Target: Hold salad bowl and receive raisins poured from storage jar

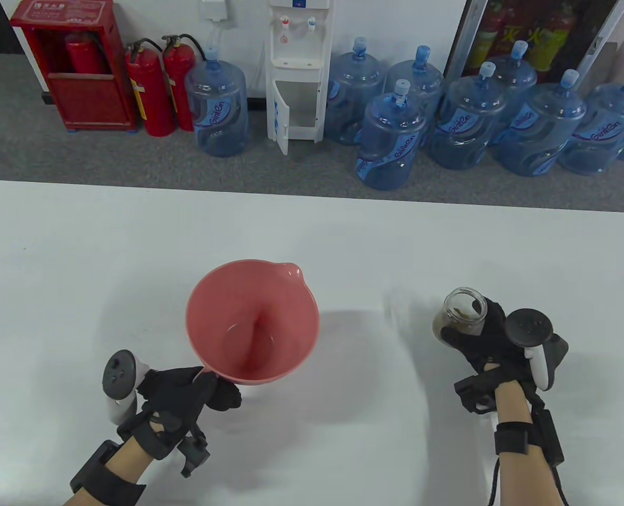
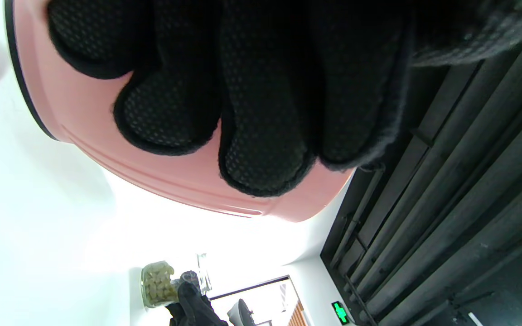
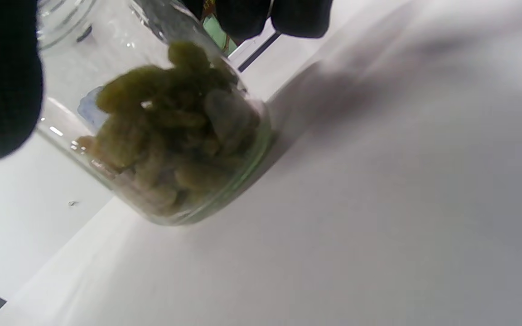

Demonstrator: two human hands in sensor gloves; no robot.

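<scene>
A pink salad bowl (image 1: 253, 320) with a pour spout stands in the middle of the white table, and nothing lies in it. My left hand (image 1: 206, 391) grips its near rim; in the left wrist view my fingers (image 2: 261, 149) press on the bowl's outer wall (image 2: 107, 149). My right hand (image 1: 483, 337) grips an open glass storage jar (image 1: 462, 315) to the right of the bowl, held about upright with its mouth up. Green-brown raisins (image 3: 170, 136) fill its lower part. The jar also shows in the left wrist view (image 2: 157, 284).
The white table (image 1: 80, 274) stretches wide around both hands. Behind its far edge stand several blue water jugs (image 1: 393, 139), a water dispenser (image 1: 296, 74) and red fire extinguishers (image 1: 151, 87) on the floor.
</scene>
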